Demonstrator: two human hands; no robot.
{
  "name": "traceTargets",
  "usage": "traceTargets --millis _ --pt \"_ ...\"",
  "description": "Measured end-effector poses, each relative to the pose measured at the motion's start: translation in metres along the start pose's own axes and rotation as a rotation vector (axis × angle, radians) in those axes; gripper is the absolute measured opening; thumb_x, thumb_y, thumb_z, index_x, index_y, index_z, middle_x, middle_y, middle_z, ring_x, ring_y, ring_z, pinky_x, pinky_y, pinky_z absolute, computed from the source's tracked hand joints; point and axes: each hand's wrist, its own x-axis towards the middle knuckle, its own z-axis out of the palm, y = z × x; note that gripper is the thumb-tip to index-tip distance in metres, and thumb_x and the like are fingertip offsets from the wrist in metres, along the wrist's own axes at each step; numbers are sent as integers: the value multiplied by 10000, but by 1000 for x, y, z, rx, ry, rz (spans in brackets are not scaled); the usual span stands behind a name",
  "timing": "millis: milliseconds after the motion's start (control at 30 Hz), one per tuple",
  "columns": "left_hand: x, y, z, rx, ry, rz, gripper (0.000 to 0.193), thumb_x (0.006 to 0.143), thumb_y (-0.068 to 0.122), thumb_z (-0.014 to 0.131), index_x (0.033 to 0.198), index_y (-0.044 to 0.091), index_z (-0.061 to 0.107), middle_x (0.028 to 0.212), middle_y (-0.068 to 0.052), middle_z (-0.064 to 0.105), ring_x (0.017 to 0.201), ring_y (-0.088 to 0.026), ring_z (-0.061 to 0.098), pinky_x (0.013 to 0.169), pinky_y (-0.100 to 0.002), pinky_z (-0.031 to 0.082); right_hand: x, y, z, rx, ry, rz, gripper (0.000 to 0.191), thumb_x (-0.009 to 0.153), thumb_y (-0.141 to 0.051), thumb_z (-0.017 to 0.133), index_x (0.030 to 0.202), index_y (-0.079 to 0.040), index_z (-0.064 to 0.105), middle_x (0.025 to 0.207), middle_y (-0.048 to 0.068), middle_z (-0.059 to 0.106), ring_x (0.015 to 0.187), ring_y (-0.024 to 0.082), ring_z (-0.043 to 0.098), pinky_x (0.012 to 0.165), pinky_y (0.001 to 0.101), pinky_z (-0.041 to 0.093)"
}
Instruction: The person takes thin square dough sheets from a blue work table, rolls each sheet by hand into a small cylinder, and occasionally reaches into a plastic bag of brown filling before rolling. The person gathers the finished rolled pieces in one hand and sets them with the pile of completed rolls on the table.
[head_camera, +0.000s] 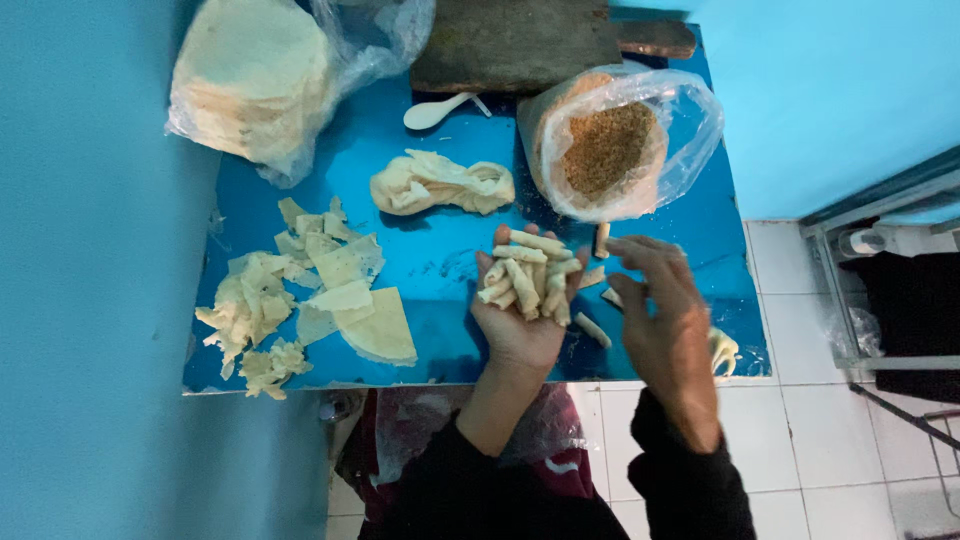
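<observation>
My left hand (520, 325) is palm up over the blue table (440, 265), cupped around a pile of several small pale dough rolls (530, 275). My right hand (665, 320) hovers just to the right of it, fingers spread and curved, holding nothing I can see. A few loose rolls (593, 330) lie on the table between and under the hands. One more roll (602, 238) lies near the bag of filling.
A plastic bag of brown crumbly filling (610, 150) stands behind the hands. A lump of dough sheets (440, 183), cut wrapper pieces (345, 285), scraps (245, 315), a white spoon (435, 110), a bag of flat wrappers (255, 75) and a wooden board (520, 40) are on the table.
</observation>
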Motion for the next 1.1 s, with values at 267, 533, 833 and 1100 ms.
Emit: traceTargets --millis 267,533,833,1100 --pt "-8 24 10 56 24 47 427 1082 512 482 1376 222 593 1381 -54 607 1295 -296 571 1181 -684 379 -38 26 -30 -473 -151 13 451 868 -90 751 1306 -68 643 1189 178 684 1066 370 655 806 445 553" --pt "-12 22 14 93 33 28 447 1062 517 486 1386 226 586 1380 -40 591 1296 -294 559 1168 -692 376 -38 43 -19 -356 -197 35 480 931 -6 630 1398 -45 528 1308 222 605 1139 384 655 848 451 581" --pt "-14 29 16 110 65 58 450 1068 520 463 1369 210 588 1366 -55 592 1269 -291 573 1145 -696 390 -40 42 0 -615 -340 -273 232 919 -104 671 1149 -73 653 1235 80 661 1174 324 589 975 454 521" --pt "-20 31 14 74 44 46 489 1083 540 416 1413 208 557 1365 -60 579 1262 -297 564 1131 -699 401 -36 36 3 -424 -218 -140 190 904 -8 640 1090 -48 651 1120 150 661 1067 383 617 902 450 526"
